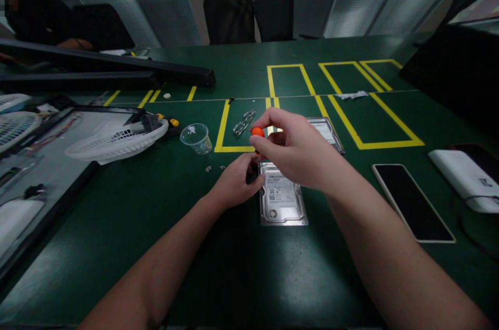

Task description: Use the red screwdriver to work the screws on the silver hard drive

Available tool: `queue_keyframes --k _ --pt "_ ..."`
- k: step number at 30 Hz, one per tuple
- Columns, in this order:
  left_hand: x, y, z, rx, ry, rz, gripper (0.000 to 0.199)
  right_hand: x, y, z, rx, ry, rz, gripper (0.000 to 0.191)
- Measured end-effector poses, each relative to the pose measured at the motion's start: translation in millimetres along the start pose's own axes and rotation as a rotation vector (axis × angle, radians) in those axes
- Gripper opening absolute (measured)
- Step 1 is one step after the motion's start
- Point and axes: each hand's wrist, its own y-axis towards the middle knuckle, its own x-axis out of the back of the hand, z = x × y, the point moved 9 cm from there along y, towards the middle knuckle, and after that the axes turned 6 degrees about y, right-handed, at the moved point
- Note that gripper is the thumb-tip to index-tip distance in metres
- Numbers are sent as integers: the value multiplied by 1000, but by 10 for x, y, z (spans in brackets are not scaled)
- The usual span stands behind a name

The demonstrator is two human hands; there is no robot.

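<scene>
A silver hard drive point(283, 200) with a white label lies on the green table in front of me. My right hand point(290, 145) pinches the orange end of a small screwdriver point(258, 133) above the drive's far left corner. Beside that corner, my left hand point(239, 180) is closed near the tool's lower end, its thumb at the drive's left edge; what its fingertips hold is hidden. A second hard drive point(327, 132) lies behind my right hand. Tiny screws point(208, 169) sit left of my left hand, near a clear plastic cup point(196, 139).
Glasses point(244, 122) lie beyond my hands. On the right are a phone point(413, 202) and a white power bank point(465, 179). A large panel point(78, 163) with white plastic parts fills the left side. A person point(42, 21) sits at the far left.
</scene>
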Motion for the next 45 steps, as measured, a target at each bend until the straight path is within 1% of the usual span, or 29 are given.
queue_keyframes --k 4,9,13,18,23,26,29,33,35,38,40,45 --pt "-6 -1 13 11 11 5 30 9 -3 1 -9 -25 -14 12" --pt "-13 2 20 17 12 8 30 27 -5 27 29 -36 -22 18" --pt "-12 3 10 8 10 11 29 51 2 63 63 -56 -30 17" --pt "-9 0 5 -4 8 16 29 26 5 95 90 -106 4 16" --pt "-4 1 2 5 13 13 30 56 -1 71 106 -137 -36 18" --pt "-5 4 6 13 17 14 30 62 6 54 110 -112 -42 17" --pt "-6 6 0 1 17 14 29 35 15 83 140 -83 -10 13" --pt "-11 9 6 0 -1 14 27 6 12 115 141 -108 7 8" --pt "-10 9 -6 -13 -18 11 27 -20 2 112 131 -108 17 13" --pt "-2 10 -20 -23 -20 0 27 -60 -9 96 130 -77 32 26" --pt "1 11 -18 -14 -13 -1 27 -61 -4 91 142 -74 27 29" --pt "-4 8 -14 4 13 14 28 19 14 114 166 -171 -32 21"
